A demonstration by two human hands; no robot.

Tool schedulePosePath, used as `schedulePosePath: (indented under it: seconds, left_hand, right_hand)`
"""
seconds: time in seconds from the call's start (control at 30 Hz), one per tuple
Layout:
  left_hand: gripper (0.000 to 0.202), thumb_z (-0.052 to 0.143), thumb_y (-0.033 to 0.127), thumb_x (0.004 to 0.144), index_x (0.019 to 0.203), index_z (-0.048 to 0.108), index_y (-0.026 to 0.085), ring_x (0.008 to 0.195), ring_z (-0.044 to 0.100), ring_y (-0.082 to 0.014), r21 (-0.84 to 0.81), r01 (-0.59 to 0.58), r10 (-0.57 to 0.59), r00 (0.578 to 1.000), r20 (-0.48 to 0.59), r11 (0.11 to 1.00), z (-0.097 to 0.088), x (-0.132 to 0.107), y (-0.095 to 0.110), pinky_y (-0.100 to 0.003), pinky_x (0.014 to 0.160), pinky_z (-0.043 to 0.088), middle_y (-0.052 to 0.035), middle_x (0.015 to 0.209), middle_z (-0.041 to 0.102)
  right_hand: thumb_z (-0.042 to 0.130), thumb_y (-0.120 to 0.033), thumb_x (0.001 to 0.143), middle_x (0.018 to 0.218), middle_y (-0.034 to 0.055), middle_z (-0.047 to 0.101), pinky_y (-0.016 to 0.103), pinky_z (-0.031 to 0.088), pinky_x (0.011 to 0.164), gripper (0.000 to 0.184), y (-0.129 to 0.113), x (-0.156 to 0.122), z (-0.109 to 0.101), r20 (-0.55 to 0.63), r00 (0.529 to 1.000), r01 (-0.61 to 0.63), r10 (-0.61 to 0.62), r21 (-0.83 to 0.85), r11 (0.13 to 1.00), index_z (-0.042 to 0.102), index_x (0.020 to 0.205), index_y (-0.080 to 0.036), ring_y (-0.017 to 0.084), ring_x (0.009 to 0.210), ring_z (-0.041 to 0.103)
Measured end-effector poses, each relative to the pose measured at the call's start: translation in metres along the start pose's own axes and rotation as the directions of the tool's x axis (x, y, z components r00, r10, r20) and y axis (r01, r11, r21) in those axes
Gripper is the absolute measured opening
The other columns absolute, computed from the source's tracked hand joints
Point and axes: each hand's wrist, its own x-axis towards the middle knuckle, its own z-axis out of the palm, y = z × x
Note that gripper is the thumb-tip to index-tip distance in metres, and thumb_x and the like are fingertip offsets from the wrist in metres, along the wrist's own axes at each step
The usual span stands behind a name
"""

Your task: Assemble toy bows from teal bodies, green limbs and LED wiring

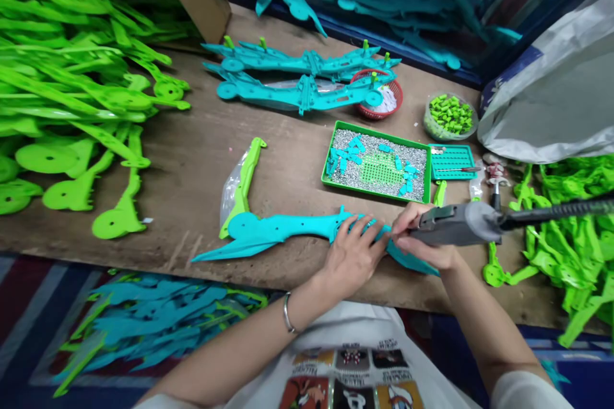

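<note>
A long teal plastic toy part (283, 230) lies along the front of the wooden table (192, 160). My left hand (352, 255) presses down on its middle with fingers spread flat. My right hand (425, 239) is wrapped round a grey electric screwdriver (460, 223), whose tip points at the teal part just beside my left fingers. A dark cable runs from the tool off to the right. Just beyond my hands sits a green tray (377, 166) of small screws with teal bits.
Green parts are heaped at the left (71, 96) and right (575, 243). Two assembled teal pieces (302, 80) lie at the back, beside a red basket (384, 99), a bowl of green bits (449, 116) and a teal tray (451, 162). Teal parts (153, 319) lie on the floor.
</note>
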Motion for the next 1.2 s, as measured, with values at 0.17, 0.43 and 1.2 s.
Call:
schedulePosePath:
  seconds: [0.17, 0.43, 1.2]
  left_hand:
    - [0.029, 0.064, 0.033, 0.096, 0.123, 0.069, 0.022, 0.128, 0.056, -0.0287, -0.002, -0.005, 0.005, 1.0, -0.002, 1.0, -0.006, -0.001, -0.002, -0.049, 0.11, 0.04, -0.007, 0.138, 0.066]
    - [0.028, 0.065, 0.037, 0.097, 0.122, 0.068, 0.025, 0.129, 0.056, -0.0284, 0.001, 0.015, -0.015, 1.0, -0.016, 1.0, 0.001, -0.003, -0.003, -0.049, 0.111, 0.039, -0.0037, 0.14, 0.065]
    - [0.034, 0.068, 0.044, 0.093, 0.117, 0.071, 0.019, 0.128, 0.06, -0.0315, 0.078, 0.033, -0.03, 0.999, -0.043, 0.996, -0.002, 0.002, 0.01, -0.05, 0.108, 0.045, -0.0096, 0.135, 0.069]
  right_hand:
    - [0.071, -0.033, 0.084, 0.057, -0.007, 0.056, 0.032, 0.05, 0.055, 0.023, 0.002, 0.062, -0.016, -0.34, 0.906, 0.276, -0.251, 0.027, 0.961, 0.061, 0.103, -0.026, 0.015, 0.05, 0.055]
    - [0.071, -0.039, 0.082, 0.057, -0.0104, 0.052, 0.031, 0.05, 0.057, 0.026, 0.042, 0.112, -0.028, -0.576, 0.763, 0.259, -0.293, -0.143, 0.955, 0.056, 0.1, -0.028, 0.014, 0.048, 0.053]
    - [0.075, -0.032, 0.083, 0.056, -0.0073, 0.054, 0.03, 0.049, 0.052, 0.018, -0.027, 0.018, -0.016, -0.488, 0.854, 0.206, -0.18, 0.0, 0.979, 0.061, 0.091, -0.024, 0.012, 0.047, 0.054]
